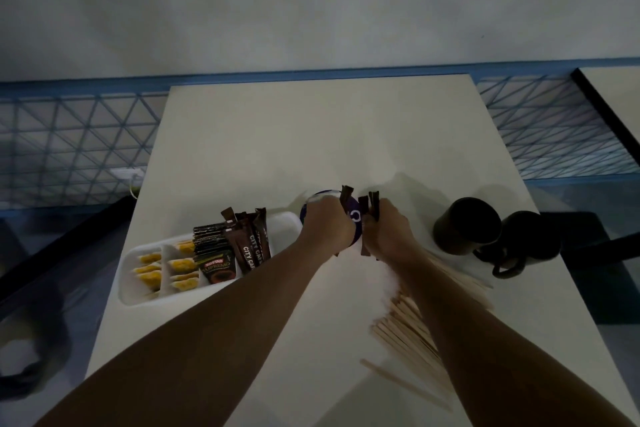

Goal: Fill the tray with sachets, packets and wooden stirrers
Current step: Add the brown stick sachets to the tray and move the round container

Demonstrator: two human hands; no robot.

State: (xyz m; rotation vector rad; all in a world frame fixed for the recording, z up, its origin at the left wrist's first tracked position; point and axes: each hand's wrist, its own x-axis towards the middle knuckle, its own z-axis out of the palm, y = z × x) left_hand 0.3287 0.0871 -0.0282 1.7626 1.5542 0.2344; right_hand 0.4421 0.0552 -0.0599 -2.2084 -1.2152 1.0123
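A white divided tray [138, 291] lies on the table at the left, holding yellow sachets [181, 265], black packets [213, 253] and brown stick sachets [247, 246]. Just right of it stands a blue-and-white paper cup [356, 217] with brown stick sachets poking out. My left hand [325, 224] grips the cup's side. My right hand [388, 232] holds a few brown stick sachets [373, 203] beside the cup. A pile of wooden stirrers [412, 329] lies on the table under my right forearm.
Two dark mugs [465, 225] [526, 236] stand at the right of the white table [311, 135]. A blue mesh railing [69, 142] runs behind the table. A second table's edge [606, 104] shows at far right.
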